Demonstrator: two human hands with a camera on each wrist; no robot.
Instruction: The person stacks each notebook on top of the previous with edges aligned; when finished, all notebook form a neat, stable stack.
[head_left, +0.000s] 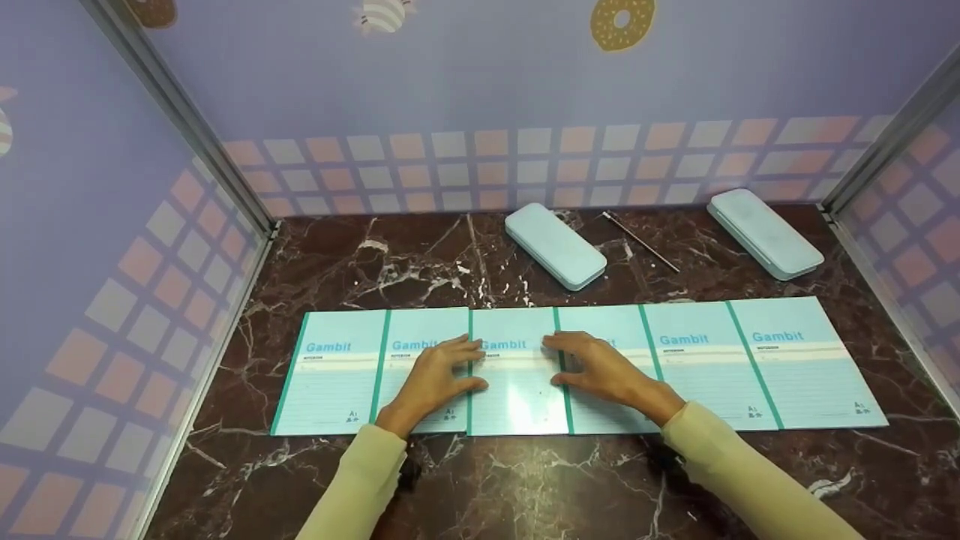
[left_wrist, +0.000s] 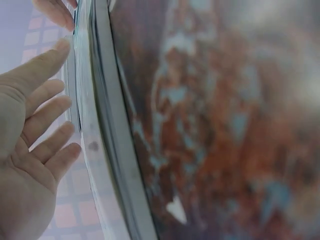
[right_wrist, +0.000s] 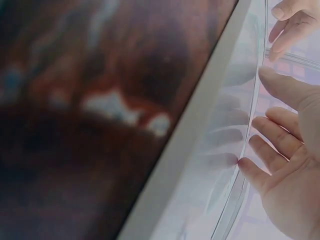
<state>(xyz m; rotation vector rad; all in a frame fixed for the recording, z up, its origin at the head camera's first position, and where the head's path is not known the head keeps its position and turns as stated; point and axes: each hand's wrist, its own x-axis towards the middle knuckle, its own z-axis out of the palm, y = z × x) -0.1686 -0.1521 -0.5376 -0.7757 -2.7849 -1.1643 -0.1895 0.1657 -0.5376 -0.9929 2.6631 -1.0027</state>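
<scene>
Several light blue "Gambit" notebooks (head_left: 780, 360) lie in an overlapping row on a dark marble table (head_left: 525, 480). My left hand (head_left: 461, 366) rests flat on the second notebook (head_left: 420, 334), with its straight fingers reaching the left edge of the middle notebook (head_left: 516, 382). On the other side my right hand (head_left: 574, 362) lies flat, fingers pointing left at that notebook's right edge. In the left wrist view, the left hand (left_wrist: 35, 115) is beside a stack of notebook edges (left_wrist: 95, 125). The right wrist view has the right hand (right_wrist: 285, 150) with fingertips on a glossy cover (right_wrist: 225, 135).
Two light blue pencil cases (head_left: 556, 245) (head_left: 765, 232) lie behind the row, with a thin metal pen (head_left: 641, 241) between them. Patterned walls with metal corner posts (head_left: 180, 112) close in the table on three sides. Bare marble lies in front of the notebooks.
</scene>
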